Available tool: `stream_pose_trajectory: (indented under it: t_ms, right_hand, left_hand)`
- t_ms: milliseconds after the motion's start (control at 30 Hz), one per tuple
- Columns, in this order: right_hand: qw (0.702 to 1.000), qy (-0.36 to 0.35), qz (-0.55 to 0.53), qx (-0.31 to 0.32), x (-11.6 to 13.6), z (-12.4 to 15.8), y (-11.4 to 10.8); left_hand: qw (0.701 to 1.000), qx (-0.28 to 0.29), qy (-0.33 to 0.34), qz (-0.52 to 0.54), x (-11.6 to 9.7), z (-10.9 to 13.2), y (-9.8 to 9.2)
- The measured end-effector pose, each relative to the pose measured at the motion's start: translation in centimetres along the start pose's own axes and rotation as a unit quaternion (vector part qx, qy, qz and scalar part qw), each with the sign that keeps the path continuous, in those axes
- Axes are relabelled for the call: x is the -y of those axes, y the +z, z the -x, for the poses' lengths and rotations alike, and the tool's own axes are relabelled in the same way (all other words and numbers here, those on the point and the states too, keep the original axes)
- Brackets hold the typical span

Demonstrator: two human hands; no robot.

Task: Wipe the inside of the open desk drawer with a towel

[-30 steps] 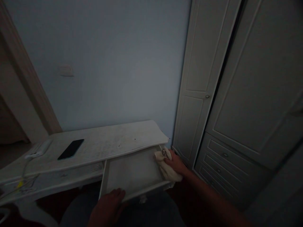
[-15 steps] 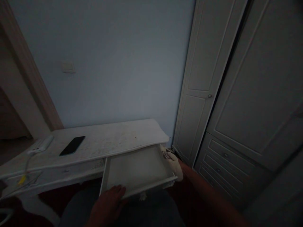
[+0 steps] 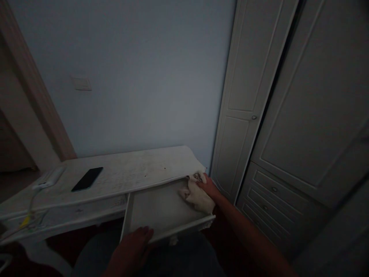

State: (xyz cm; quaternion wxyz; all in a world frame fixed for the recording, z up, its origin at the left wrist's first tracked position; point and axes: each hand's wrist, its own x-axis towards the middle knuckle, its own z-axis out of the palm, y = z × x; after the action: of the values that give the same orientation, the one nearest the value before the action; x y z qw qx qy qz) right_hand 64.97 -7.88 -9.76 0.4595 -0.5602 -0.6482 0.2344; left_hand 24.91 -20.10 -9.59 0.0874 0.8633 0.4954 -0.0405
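A white drawer (image 3: 158, 209) is pulled out from under a white desk (image 3: 150, 165), and its inside looks bare. At the drawer's front left corner my left hand (image 3: 134, 244) is curled over the rim, the fingertips inside. My right hand (image 3: 208, 186) grips a cream cloth with dark print (image 3: 198, 198) at the drawer's right side. Part of the cloth droops into the drawer and covers its right wall. The palm of the right hand is hidden against the cloth.
On the desk's left half lie a black phone (image 3: 88, 179) and a white power strip (image 3: 49, 179) with its cable. A pale blue wall (image 3: 144, 77) rises behind the desk. A white wardrobe (image 3: 239, 146) with drawers stands at the right.
My right hand has moved from the drawer's outer right side up and inward with the cloth, which now hangs over the right wall into the drawer. My left hand stays put.
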Motion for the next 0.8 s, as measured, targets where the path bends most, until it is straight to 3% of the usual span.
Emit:
stream_pose_trajectory:
  t_ms: [133,333,467,633,800]
  right_hand:
    - [0.998,-0.022,0.036,0.042,0.6,0.9,-1.0]
    - [0.984,-0.055,0.031,0.164,1.4,6.6,-5.6]
    - [0.971,-0.109,0.122,0.176,4.0,9.6,-6.5]
    - [0.923,-0.177,0.259,0.224,7.6,11.9,-2.8]
    - [0.901,-0.220,0.269,0.261,10.6,11.8,5.2]
  left_hand:
    - [1.000,-0.001,-0.004,-0.001,-0.4,0.4,-0.5]
    - [1.000,-0.009,-0.018,-0.003,-0.5,0.3,-0.2]
    - [1.000,-0.011,-0.011,-0.005,0.0,0.0,0.8]
    - [0.999,-0.034,0.002,0.000,0.2,0.1,1.1]
    - [1.000,-0.018,-0.001,0.013,-0.1,-0.1,0.8]
